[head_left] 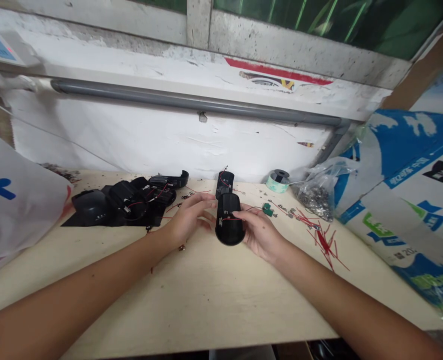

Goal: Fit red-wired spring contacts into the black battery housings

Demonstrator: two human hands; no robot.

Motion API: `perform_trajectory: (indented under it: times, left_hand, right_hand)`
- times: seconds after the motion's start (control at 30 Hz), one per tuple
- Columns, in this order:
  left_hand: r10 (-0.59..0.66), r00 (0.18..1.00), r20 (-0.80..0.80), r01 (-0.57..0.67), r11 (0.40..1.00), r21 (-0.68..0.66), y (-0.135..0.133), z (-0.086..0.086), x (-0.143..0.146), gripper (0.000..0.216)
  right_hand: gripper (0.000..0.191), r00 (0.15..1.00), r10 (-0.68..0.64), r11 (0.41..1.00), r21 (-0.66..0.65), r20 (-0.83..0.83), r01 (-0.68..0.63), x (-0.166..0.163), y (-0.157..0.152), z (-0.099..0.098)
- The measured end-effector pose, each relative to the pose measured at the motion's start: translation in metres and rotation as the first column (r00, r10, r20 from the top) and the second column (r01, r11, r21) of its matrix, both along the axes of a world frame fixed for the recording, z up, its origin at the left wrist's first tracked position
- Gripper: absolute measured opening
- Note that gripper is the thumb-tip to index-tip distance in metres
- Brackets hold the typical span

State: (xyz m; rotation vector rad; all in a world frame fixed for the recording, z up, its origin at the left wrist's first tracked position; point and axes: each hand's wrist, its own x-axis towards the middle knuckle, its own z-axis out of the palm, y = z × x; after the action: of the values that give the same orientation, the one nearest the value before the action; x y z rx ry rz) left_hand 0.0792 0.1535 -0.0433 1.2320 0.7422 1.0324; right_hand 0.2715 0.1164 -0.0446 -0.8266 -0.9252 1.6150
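Note:
My right hand (261, 232) grips a black plastic housing (229, 230) from its right side, thumb on top near a thin red wire. The housing has a rounded near end and small metal contacts. My left hand (191, 217) is just left of it with fingers apart and stretched toward its edge; whether the fingertips touch it I cannot tell. Right behind stands a second black housing (226, 179) with a red wire sticking up. A small green piece (267, 209) lies beyond my right fingers.
Several black housings (125, 197) with red wires rest on a black sheet at left, beside a white bag (18, 200). At right are loose red wires (324, 242), a tape roll (277, 181), a clear bag of metal parts (316, 197) and a large blue-white box (405, 200).

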Motion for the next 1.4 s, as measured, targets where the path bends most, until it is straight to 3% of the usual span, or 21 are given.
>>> perform_trajectory:
  times: [0.07, 0.1, 0.2, 0.3, 0.57, 0.77, 0.87, 1.4]
  left_hand:
    - [0.168, 0.975, -0.148, -0.134, 0.966, 0.220, -0.001, -0.002, 0.000, 0.035]
    - [0.219, 0.954, -0.204, -0.141, 0.930, 0.339, -0.001, -0.003, 0.000, 0.036]
    - [0.284, 0.902, -0.325, -0.039, 0.803, 0.594, -0.002, -0.006, 0.000, 0.033]
    - [0.315, 0.853, -0.415, 0.087, 0.700, 0.709, -0.001, -0.006, 0.000, 0.024]
    - [0.317, 0.845, -0.432, 0.118, 0.676, 0.727, 0.002, -0.006, -0.002, 0.014]
    - [0.328, 0.839, -0.433, 0.223, 0.520, 0.825, 0.000, 0.001, -0.003, 0.017]
    - [0.346, 0.818, -0.459, 0.273, 0.470, 0.840, -0.003, 0.005, -0.003, 0.020]
    - [0.317, 0.803, -0.504, 0.347, 0.439, 0.829, -0.013, 0.007, -0.002, 0.010]
  right_hand:
    - [0.031, 0.999, -0.024, 1.000, -0.011, 0.033, 0.024, -0.001, 0.000, 0.001]
    - [0.034, 0.998, -0.044, 0.999, -0.017, 0.052, 0.045, -0.002, 0.000, 0.002]
    - [0.040, 0.989, -0.104, 0.994, -0.015, 0.105, 0.106, -0.006, -0.001, 0.001]
    - [0.044, 0.981, -0.127, 0.992, 0.012, 0.149, 0.127, -0.007, 0.000, -0.004]
    - [0.041, 0.979, -0.116, 0.993, 0.043, 0.169, 0.111, -0.007, 0.000, -0.008]
    - [0.042, 0.978, -0.130, 0.991, 0.039, 0.163, 0.125, -0.009, 0.002, -0.012]
    - [0.040, 0.982, -0.123, 0.991, 0.060, 0.144, 0.115, -0.008, 0.003, -0.015]
    - [0.040, 0.984, -0.127, 0.990, 0.081, 0.129, 0.117, -0.009, 0.000, -0.013]
